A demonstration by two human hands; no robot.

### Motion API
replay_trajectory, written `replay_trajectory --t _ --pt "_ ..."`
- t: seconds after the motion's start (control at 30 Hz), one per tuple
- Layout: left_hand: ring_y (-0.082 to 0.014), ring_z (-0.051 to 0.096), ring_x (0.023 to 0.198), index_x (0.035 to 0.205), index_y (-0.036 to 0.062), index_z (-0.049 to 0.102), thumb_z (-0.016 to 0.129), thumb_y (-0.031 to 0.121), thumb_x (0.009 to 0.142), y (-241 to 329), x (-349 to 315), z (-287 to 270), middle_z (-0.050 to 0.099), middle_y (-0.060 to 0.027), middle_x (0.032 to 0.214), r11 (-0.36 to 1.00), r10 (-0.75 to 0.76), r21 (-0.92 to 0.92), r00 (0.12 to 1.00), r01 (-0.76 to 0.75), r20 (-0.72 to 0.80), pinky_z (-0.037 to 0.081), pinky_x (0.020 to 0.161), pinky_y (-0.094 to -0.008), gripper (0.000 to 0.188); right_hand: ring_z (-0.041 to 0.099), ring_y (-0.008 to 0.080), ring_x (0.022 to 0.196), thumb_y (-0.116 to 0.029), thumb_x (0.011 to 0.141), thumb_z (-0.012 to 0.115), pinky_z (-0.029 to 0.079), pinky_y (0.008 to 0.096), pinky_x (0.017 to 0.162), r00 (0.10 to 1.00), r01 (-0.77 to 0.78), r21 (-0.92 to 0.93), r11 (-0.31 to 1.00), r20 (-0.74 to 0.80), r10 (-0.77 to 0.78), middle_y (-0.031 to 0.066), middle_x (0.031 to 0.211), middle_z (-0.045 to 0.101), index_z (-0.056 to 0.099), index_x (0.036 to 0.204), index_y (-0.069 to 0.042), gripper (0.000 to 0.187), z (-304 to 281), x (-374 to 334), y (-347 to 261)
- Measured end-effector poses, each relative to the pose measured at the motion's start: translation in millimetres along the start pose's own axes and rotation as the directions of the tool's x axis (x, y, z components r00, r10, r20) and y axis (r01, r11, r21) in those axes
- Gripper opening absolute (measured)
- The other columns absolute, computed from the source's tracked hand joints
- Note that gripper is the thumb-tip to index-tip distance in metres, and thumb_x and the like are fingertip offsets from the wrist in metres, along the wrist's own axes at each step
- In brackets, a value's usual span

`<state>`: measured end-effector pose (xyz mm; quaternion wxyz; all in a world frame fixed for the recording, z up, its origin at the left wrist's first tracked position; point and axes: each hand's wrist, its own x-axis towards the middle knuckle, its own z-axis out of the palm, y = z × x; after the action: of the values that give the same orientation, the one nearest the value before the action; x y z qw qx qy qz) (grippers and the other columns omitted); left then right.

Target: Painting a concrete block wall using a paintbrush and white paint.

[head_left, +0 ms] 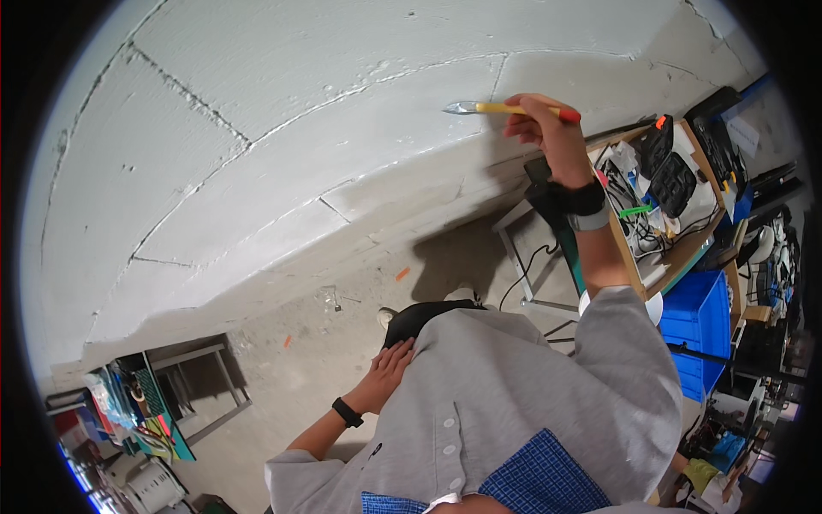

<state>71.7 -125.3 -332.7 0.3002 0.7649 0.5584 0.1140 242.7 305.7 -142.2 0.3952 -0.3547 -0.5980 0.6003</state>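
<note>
My right hand point(545, 128) is closed round the yellow handle of a slim paintbrush point(497, 109). The handle's red end sticks out past my palm, and the pale, pointed tip is directed left. That tip is right up against the white block wall point(385, 120); I cannot tell whether it touches. White coating covers the upper blocks, while a bare grey band runs along the bottom. Lower down, my left hand point(390, 373) lies flat against my side at the dark trousers, fingers stretched out and holding nothing.
Close on my right stands a wooden-edged box point(634, 240) full of cables and black cases, with a blue crate point(698, 317) beside it. A metal-legged table point(171, 403) bearing clutter is at far left. Orange scraps point(402, 274) dot the concrete floor.
</note>
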Motion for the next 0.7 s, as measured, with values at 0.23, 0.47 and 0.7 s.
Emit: replay_trajectory --t 0.23,0.47,0.7 --pt "-0.0366 0.026 0.146 0.152 -0.0037 0.024 0.062 0.036 0.082 3 -6 7 0.022 -0.0222 0.161 1.0 -0.01 -0.02 1.0 0.01 -0.015 0.018 0.119 -0.0446 0.089 0.068 0.0122 0.074 -0.025 0.096 0.058 0.05 0.0208 0.067 0.992 -0.005 -0.061 0.998 0.129 0.013 0.0082 0.082 0.07 0.07 0.106 -0.001 0.029 -13 38 -22" --pt "-0.0364 0.026 0.147 0.153 -0.0017 0.024 0.064 0.04 0.081 4 -7 10 0.021 -0.0218 0.161 0.998 -0.019 -0.063 1.0 0.018 -0.003 0.017 0.119 -0.045 0.092 0.071 0.0131 0.073 -0.023 0.098 0.057 0.054 0.0194 0.066 0.984 -0.047 -0.129 0.991 0.165 0.068 0.0109 0.081 0.071 0.069 0.107 0.002 0.029 -14 55 -29" --pt "-0.0362 0.026 0.147 0.153 -0.0018 0.024 0.065 0.04 0.08 4 -10 11 0.021 -0.0216 0.161 0.997 -0.009 -0.083 1.0 0.008 -0.014 0.017 0.118 -0.0456 0.093 0.073 0.0147 0.075 -0.021 0.097 0.057 0.057 0.0182 0.066 0.991 0.021 -0.088 0.996 0.133 -0.009 0.0135 0.084 0.072 0.068 0.11 0.004 0.03 -22 51 -46"
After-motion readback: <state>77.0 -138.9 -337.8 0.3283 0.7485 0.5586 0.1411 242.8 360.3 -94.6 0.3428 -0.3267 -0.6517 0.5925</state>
